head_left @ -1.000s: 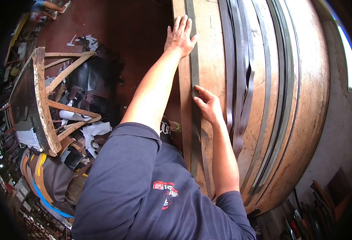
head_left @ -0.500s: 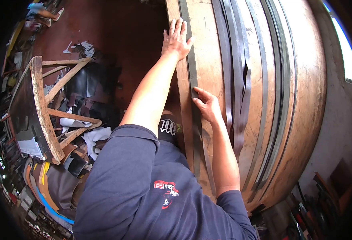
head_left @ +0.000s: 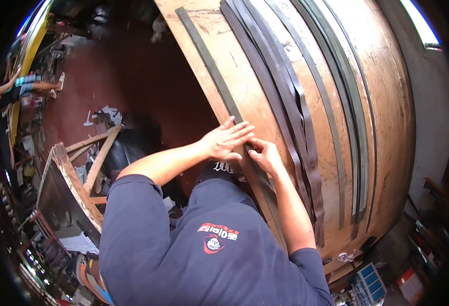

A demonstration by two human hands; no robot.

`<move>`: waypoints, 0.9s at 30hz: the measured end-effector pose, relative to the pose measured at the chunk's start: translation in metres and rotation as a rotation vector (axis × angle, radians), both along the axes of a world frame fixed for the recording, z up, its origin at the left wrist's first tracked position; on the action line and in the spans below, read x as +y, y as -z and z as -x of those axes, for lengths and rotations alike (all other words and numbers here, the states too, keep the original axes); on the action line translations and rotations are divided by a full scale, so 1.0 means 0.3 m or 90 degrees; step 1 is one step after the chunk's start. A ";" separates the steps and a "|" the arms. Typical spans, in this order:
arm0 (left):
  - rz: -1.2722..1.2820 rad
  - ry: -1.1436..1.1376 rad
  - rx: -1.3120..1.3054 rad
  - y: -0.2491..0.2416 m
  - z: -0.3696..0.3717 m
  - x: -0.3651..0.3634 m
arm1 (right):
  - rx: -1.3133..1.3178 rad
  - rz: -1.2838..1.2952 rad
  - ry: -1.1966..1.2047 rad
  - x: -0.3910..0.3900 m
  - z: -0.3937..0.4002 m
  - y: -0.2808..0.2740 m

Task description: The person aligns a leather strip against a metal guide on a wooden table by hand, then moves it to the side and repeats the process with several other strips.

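Observation:
A long, flat dark grey-green strip (head_left: 204,56), leather-like, lies along the near edge of the wooden table (head_left: 240,71). Fingers spread and palm down, my left hand (head_left: 229,140) rests on this strip. Just to its right, my right hand (head_left: 266,156) has its thumb and forefinger closed at the strip's edge; the exact grip is partly hidden. The two hands nearly touch, and the strip passes beneath them toward my body. Beside my right hand lies a bundle of dark purplish strips (head_left: 280,76), some wavy and overlapping.
More thin dark strips (head_left: 331,102) run lengthwise across the table farther right. A wooden frame (head_left: 76,178) stands at left, with scraps (head_left: 110,115) on the reddish floor (head_left: 133,76). A person (head_left: 36,85) is at far left. A blue drawer unit (head_left: 370,283) stands at lower right.
My left hand has slid back along the strip toward my body, now close to my right hand. My right hand stays near the strip's edge. The view has turned and shifted.

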State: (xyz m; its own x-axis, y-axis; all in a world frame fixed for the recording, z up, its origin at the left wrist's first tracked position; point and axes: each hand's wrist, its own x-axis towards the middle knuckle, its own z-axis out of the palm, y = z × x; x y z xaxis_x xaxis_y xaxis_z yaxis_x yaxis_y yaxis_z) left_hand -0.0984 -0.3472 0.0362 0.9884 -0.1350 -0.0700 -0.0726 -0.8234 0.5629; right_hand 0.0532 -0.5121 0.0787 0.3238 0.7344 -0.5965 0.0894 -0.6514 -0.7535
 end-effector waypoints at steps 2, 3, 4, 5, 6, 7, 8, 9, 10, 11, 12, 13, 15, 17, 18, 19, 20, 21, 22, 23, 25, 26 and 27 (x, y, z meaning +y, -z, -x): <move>-0.114 0.081 0.042 0.000 -0.025 0.149 | 0.025 0.011 0.023 0.003 0.000 0.014; -0.123 0.084 0.040 0.000 -0.039 0.225 | 0.051 0.025 0.034 -0.003 0.002 0.018; -0.148 0.089 0.058 -0.007 -0.056 0.305 | 0.051 0.031 0.039 -0.007 0.006 0.013; -0.156 0.079 0.051 -0.022 -0.070 0.387 | 0.044 0.034 0.034 -0.004 0.004 0.007; -0.203 0.055 0.056 0.002 -0.076 0.476 | 0.035 0.035 0.027 -0.001 0.001 0.003; -0.235 0.020 0.077 -0.015 -0.089 0.556 | 0.033 0.035 0.026 -0.001 0.002 0.001; -0.293 -0.073 0.103 -0.051 -0.103 0.601 | 0.030 0.027 0.028 -0.001 0.004 0.003; -0.330 -0.133 0.187 -0.088 -0.127 0.641 | 0.028 0.018 0.031 -0.002 0.006 0.004; -0.370 -0.221 0.154 -0.081 -0.139 0.642 | 0.026 0.017 0.027 -0.003 0.008 0.004; -0.408 -0.310 0.122 -0.074 -0.151 0.626 | 0.032 0.017 0.027 -0.004 0.008 0.006; -0.402 -0.390 0.048 -0.057 -0.160 0.570 | 0.037 0.016 0.025 -0.004 0.005 0.008; -0.395 -0.468 -0.026 -0.036 -0.170 0.482 | 0.037 0.015 0.018 -0.005 0.002 0.010; -0.239 -0.625 -0.053 0.004 -0.193 0.261 | 0.030 0.002 0.003 -0.008 0.000 0.016; -0.187 -0.698 0.097 0.039 -0.204 0.049 | 0.053 -0.027 -0.005 -0.018 -0.002 0.041; -0.205 -0.705 0.061 0.056 -0.199 0.017 | 0.077 -0.050 -0.004 -0.031 -0.005 0.058; -0.223 -0.711 0.028 0.075 -0.193 -0.011 | 0.078 -0.050 -0.018 -0.050 -0.007 0.076; -0.205 -0.730 0.019 0.057 -0.203 -0.016 | 0.101 -0.088 -0.016 -0.064 -0.014 0.096; -0.225 -0.740 0.031 0.053 -0.207 -0.020 | 0.125 -0.127 -0.015 -0.067 -0.016 0.085; -0.233 -0.748 0.033 0.054 -0.202 -0.028 | 0.306 -0.151 -0.004 -0.079 -0.029 0.067; -0.245 -0.755 0.029 0.054 -0.205 -0.025 | 0.340 -0.158 0.013 -0.092 -0.026 0.060; -0.266 -0.780 0.032 0.061 -0.208 -0.029 | 0.339 -0.189 0.028 -0.129 -0.021 0.047; -0.265 -0.777 0.027 0.061 -0.207 -0.026 | 0.341 -0.188 0.018 -0.156 -0.019 0.037; -0.262 -0.775 0.023 0.064 -0.208 -0.026 | 0.283 -0.159 0.014 -0.187 -0.021 0.026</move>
State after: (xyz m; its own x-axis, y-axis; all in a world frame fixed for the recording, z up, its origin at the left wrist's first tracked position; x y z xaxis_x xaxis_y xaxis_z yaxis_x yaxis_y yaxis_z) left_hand -0.0362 -0.3550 0.0170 0.4552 0.8868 0.0798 0.8551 -0.4604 0.2382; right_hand 0.0594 -0.5683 0.0708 0.0953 0.8684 -0.4865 -0.2872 -0.4440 -0.8487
